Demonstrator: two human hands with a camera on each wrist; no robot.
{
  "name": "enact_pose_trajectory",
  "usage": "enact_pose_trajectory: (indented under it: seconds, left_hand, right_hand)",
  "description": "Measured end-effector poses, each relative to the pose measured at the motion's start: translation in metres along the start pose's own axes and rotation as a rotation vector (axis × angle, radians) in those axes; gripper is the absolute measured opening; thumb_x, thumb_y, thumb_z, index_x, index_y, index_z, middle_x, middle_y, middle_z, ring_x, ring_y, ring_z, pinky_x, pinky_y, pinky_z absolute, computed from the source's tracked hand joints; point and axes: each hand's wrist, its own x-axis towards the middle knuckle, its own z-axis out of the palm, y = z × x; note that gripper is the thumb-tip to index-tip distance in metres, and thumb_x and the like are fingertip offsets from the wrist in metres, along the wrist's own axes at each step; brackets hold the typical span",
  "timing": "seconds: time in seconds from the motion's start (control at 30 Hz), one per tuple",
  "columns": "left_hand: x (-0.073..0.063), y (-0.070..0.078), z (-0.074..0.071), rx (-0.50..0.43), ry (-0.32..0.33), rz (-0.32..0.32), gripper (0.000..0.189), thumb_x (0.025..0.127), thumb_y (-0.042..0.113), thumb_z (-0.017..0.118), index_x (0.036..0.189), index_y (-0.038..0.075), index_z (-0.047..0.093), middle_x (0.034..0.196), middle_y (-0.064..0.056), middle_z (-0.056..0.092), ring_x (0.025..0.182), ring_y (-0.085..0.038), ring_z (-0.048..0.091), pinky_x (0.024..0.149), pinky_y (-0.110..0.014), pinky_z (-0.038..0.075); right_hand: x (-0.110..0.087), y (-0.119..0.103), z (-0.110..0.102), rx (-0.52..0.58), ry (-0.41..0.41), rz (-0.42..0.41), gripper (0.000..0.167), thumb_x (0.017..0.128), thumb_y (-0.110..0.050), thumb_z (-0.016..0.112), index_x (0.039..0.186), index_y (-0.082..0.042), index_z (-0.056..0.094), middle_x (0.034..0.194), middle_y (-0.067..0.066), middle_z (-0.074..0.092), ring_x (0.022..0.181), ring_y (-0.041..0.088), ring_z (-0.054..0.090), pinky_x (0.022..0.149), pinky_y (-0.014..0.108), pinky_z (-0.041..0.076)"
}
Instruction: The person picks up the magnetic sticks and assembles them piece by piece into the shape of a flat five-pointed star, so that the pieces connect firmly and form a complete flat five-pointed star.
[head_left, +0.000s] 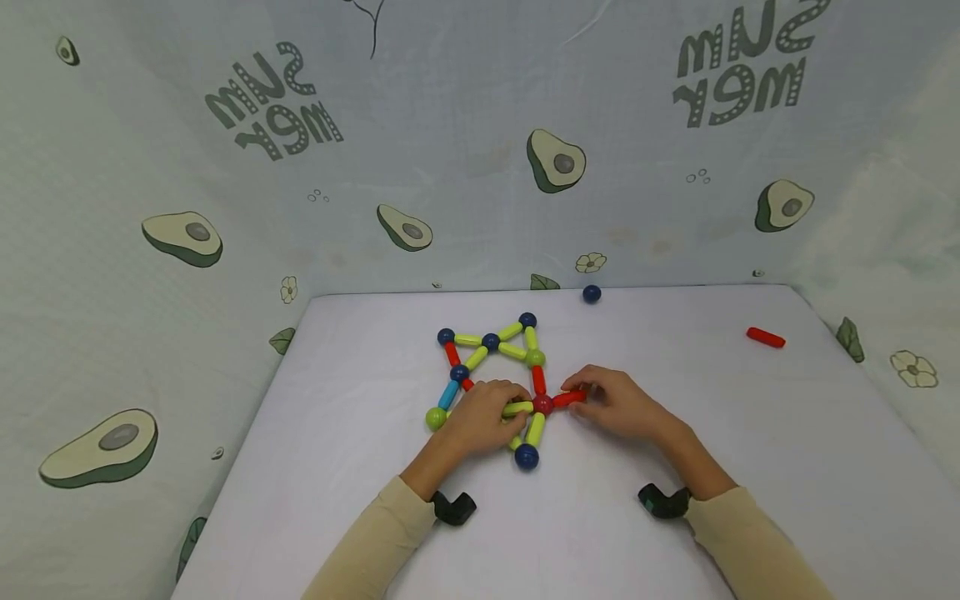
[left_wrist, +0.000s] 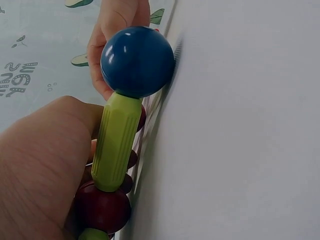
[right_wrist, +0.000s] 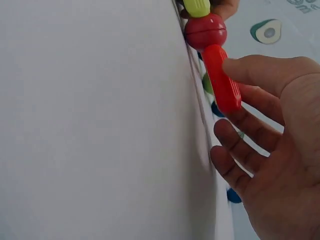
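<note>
A flat frame of toy building sticks and balls, like a magnetic building set, lies mid-table. My right hand (head_left: 621,405) pinches a red stick (head_left: 567,399) between thumb and fingers; its inner end meets a red ball (head_left: 542,404). In the right wrist view, the other fingers spread loosely below that stick (right_wrist: 221,80). My left hand (head_left: 486,415) holds a yellow-green stick (head_left: 517,409) on the ball's left side and covers part of the frame. Nearest me, a dark blue ball (head_left: 527,457) joins another yellow-green stick (left_wrist: 117,145), seen large in the left wrist view.
A loose dark blue ball (head_left: 592,294) sits at the table's back edge. Far right lies a loose red stick (head_left: 766,337). The frame's far side has blue balls, a green ball (head_left: 535,357) and yellow-green sticks. Behind the white table (head_left: 360,333) hangs an avocado-print cloth (head_left: 465,125).
</note>
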Motion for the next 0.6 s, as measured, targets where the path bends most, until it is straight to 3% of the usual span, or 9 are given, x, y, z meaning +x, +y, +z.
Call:
enact_pose_trajectory:
  seconds: [0.13, 0.3, 0.4, 0.47, 0.53, 0.6]
  left_hand:
    - [0.0, 0.001, 0.0, -0.009, -0.009, -0.005, 0.028, 0.098, 0.033, 0.064, 0.122, 0.02, 0.073, 0.111, 0.009, 0.073, 0.091, -0.004, 0.059, 0.086, -0.023, 0.051]
    - [-0.001, 0.002, -0.001, -0.011, -0.002, -0.011, 0.028, 0.098, 0.033, 0.064, 0.121, 0.02, 0.073, 0.11, 0.009, 0.073, 0.091, -0.005, 0.059, 0.086, -0.023, 0.052]
    - [-0.002, 0.002, -0.002, -0.014, 0.004, -0.014, 0.028, 0.097, 0.032, 0.064, 0.12, 0.02, 0.073, 0.11, 0.009, 0.073, 0.091, -0.005, 0.059, 0.085, -0.023, 0.052]
    - [-0.002, 0.002, -0.002, -0.015, 0.004, -0.013, 0.027, 0.097, 0.032, 0.064, 0.12, 0.02, 0.073, 0.109, 0.009, 0.073, 0.09, -0.004, 0.058, 0.085, -0.022, 0.052]
    - [-0.002, 0.002, -0.002, -0.019, 0.003, -0.012, 0.027, 0.097, 0.032, 0.064, 0.12, 0.02, 0.073, 0.109, 0.009, 0.073, 0.09, -0.004, 0.058, 0.084, -0.022, 0.051]
    - [-0.002, 0.002, -0.001, -0.021, 0.002, -0.011, 0.027, 0.097, 0.032, 0.065, 0.12, 0.02, 0.073, 0.109, 0.009, 0.073, 0.09, -0.004, 0.058, 0.084, -0.022, 0.052]
  right_hand:
    - [-0.009, 0.018, -0.023, -0.042, 0.098, 0.098, 0.028, 0.098, -0.021, 0.07, 0.125, -0.012, 0.068, 0.116, 0.003, 0.069, 0.104, 0.021, 0.058, 0.089, 0.033, 0.052]
    - [-0.029, 0.067, -0.072, -0.104, 0.301, 0.216, 0.037, 0.103, -0.028, 0.063, 0.129, -0.003, 0.064, 0.121, 0.019, 0.066, 0.108, 0.033, 0.058, 0.082, 0.023, 0.046]
    - [-0.043, 0.1, -0.1, -0.132, 0.362, 0.283, 0.042, 0.105, -0.029, 0.059, 0.133, 0.002, 0.06, 0.125, 0.026, 0.061, 0.112, 0.042, 0.056, 0.083, 0.036, 0.048]
    - [-0.053, 0.119, -0.116, -0.148, 0.371, 0.338, 0.046, 0.106, -0.031, 0.055, 0.136, 0.004, 0.056, 0.13, 0.031, 0.057, 0.116, 0.047, 0.052, 0.086, 0.051, 0.048]
    - [-0.062, 0.135, -0.128, -0.158, 0.368, 0.392, 0.049, 0.106, -0.031, 0.052, 0.139, 0.006, 0.052, 0.135, 0.034, 0.052, 0.122, 0.052, 0.046, 0.092, 0.066, 0.043]
    - [-0.069, 0.147, -0.137, -0.177, 0.376, 0.44, 0.05, 0.106, -0.03, 0.052, 0.14, 0.007, 0.05, 0.139, 0.037, 0.046, 0.127, 0.056, 0.041, 0.098, 0.072, 0.037]
